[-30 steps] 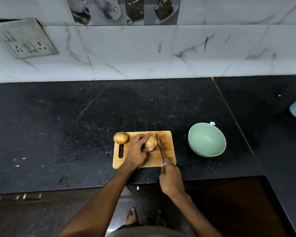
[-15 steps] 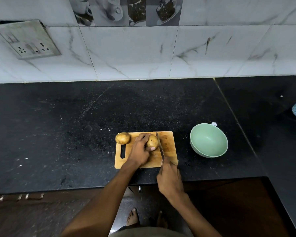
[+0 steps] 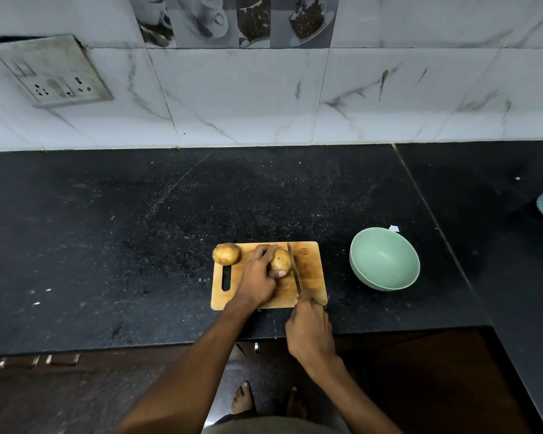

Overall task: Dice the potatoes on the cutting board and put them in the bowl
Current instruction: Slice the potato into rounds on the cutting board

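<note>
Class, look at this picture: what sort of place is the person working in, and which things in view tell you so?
Most likely a home kitchen. A dark stone counter runs below a tiled wall with a socket plate; on it lie a wooden cutting board with potatoes and a green bowl.

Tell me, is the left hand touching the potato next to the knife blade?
Touching. The head view shows the left hand gripping the potato, fingers over its top and thumb against its near side.

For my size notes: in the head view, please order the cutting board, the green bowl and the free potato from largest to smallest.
1. cutting board
2. green bowl
3. free potato
</note>
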